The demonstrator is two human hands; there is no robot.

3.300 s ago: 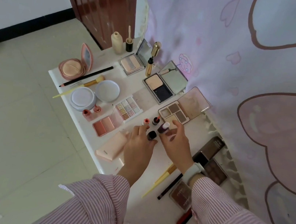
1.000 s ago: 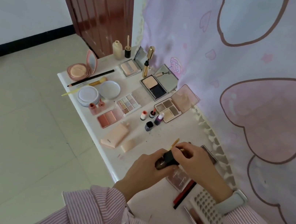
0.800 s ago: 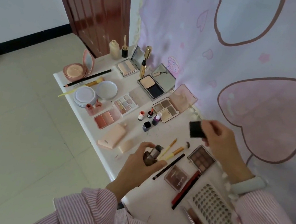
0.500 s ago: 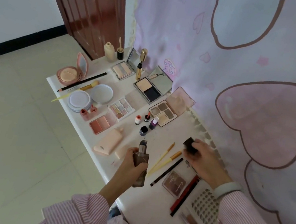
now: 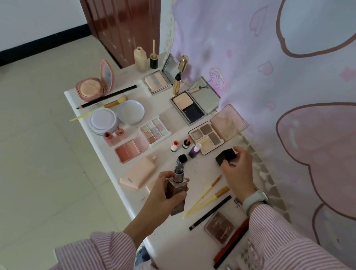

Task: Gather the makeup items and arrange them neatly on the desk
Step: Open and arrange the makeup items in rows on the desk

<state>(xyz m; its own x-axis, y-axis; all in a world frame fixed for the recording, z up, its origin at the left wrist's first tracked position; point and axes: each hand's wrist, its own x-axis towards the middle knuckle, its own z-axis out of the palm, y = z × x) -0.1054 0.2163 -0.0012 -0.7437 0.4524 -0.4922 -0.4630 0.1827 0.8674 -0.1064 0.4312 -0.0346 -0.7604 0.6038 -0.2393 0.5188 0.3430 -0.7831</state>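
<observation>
The left hand [image 5: 165, 187] is gripping a brown square bottle [image 5: 176, 191] upright, its cap off, above the near edge of the white counter [image 5: 180, 234]. The right hand [image 5: 238, 167] is pinching the black cap [image 5: 225, 157] beside the open eyeshadow palette [image 5: 206, 137]. Two yellow-handled brushes [image 5: 207, 197] are lying between both hands.

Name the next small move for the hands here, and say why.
Probably set the black cap down upright by the small bottles: the right hand holds it low over the desk, while the left hand grips the uncapped brown bottle.
</observation>
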